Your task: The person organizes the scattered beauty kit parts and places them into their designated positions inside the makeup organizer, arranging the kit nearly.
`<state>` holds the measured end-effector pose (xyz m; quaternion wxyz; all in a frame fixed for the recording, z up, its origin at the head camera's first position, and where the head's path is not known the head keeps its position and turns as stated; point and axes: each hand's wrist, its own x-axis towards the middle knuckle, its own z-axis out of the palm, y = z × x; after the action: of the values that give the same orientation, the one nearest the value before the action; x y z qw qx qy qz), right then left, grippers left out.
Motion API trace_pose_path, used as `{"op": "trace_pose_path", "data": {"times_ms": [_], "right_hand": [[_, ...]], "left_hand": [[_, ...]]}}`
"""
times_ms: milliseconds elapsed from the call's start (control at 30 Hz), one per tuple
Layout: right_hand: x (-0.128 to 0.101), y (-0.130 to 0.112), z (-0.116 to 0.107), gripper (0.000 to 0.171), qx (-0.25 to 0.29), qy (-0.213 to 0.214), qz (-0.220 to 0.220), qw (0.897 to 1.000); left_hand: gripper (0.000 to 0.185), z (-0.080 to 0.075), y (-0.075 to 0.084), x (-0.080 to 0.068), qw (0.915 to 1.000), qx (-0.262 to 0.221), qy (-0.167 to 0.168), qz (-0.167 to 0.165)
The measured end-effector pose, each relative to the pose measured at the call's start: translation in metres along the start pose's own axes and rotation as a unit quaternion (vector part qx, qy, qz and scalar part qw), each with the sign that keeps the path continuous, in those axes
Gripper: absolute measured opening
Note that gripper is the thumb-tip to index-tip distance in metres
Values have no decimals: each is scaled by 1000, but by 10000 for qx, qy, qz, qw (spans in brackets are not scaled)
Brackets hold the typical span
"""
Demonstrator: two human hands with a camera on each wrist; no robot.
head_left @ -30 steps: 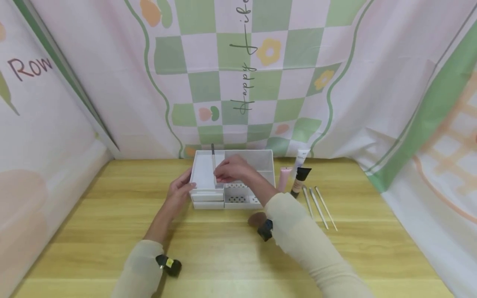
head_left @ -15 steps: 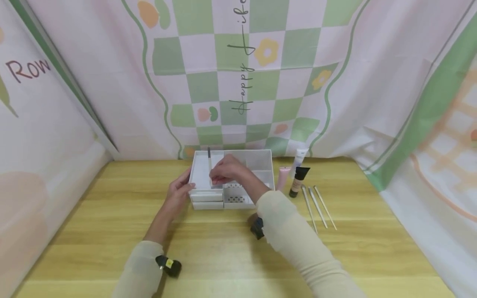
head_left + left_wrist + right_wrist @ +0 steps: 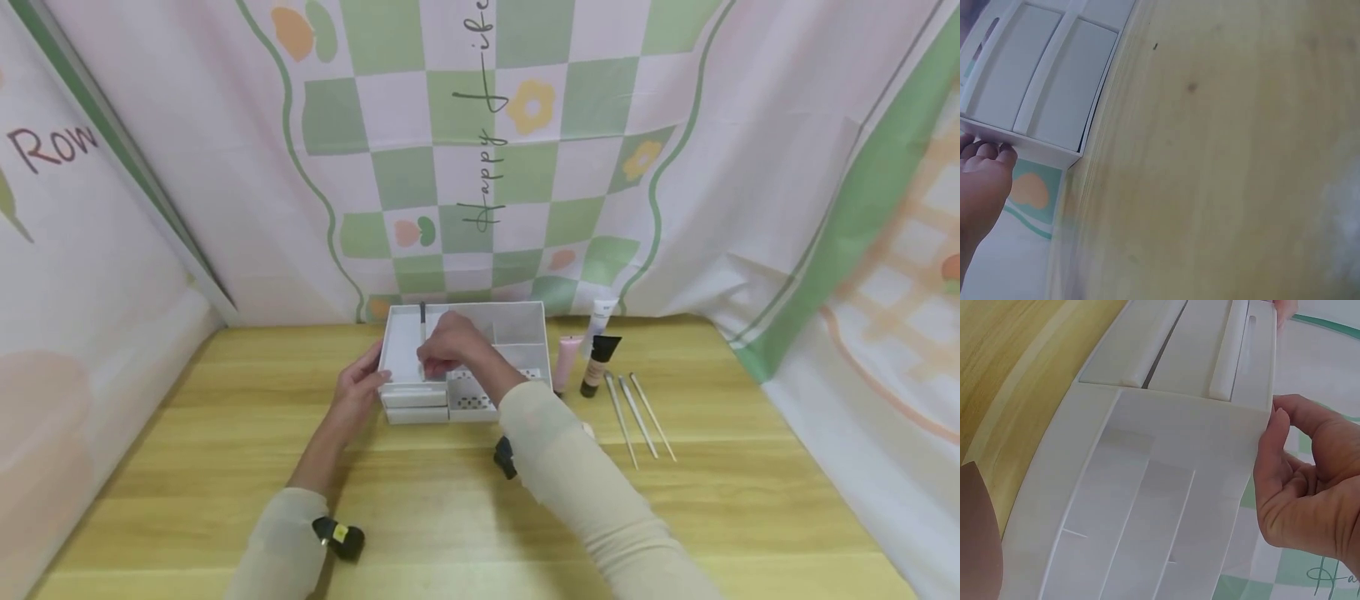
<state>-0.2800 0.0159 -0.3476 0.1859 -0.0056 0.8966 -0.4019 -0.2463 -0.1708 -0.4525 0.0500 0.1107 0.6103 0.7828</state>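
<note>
In the head view, a white storage box (image 3: 517, 321) with compartments and small drawers stands at the back of the table. My left hand (image 3: 360, 387) holds its left side, thumb by the front corner; the left wrist view shows the fingertips against the box wall. A slim white stick with a dark end (image 3: 422, 315) rises from the box's left top section. My right hand (image 3: 453, 343) pinches its lower part above that section. The right wrist view shows the right thumb and forefinger (image 3: 1279, 419) meeting at the box's edge; the stick's pinched end is hidden.
Right of the box stand a pink tube (image 3: 567, 358), a white tube (image 3: 600, 321) and a beige tube with a black cap (image 3: 597, 367). Three slim brushes (image 3: 637, 417) lie beside them. A brown rounded brush head (image 3: 979, 531) shows at the right wrist view's lower left.
My right hand has shifted slightly left with the stick, whose dark top sits a little lower. The left hand keeps its place on the box.
</note>
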Motion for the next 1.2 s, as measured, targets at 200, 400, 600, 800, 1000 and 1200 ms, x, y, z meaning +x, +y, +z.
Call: {"op": "trace_pose_path", "data": {"times_ms": [200, 400, 600, 800, 1000, 1200], "right_hand": [[3, -1, 1, 14, -536, 107, -120, 9984], [7, 2, 3, 14, -541, 147, -69, 9984], [5, 3, 4, 11, -386, 169, -73, 9991], [3, 6, 5, 10, -218, 221, -149, 9994], [1, 6, 6, 8, -40, 237, -162, 9996], [-1, 4, 5, 11, -126, 150, -106, 9998]], "left_hand": [[66, 0, 2, 0, 9999, 98, 47, 10], [67, -1, 1, 0, 9999, 126, 28, -49], [67, 0, 1, -1, 9999, 167, 7, -39], [67, -1, 0, 0, 9999, 162, -43, 15], [67, -1, -1, -1, 9998, 171, -67, 20], [66, -1, -1, 0, 9998, 207, -77, 15]]}}
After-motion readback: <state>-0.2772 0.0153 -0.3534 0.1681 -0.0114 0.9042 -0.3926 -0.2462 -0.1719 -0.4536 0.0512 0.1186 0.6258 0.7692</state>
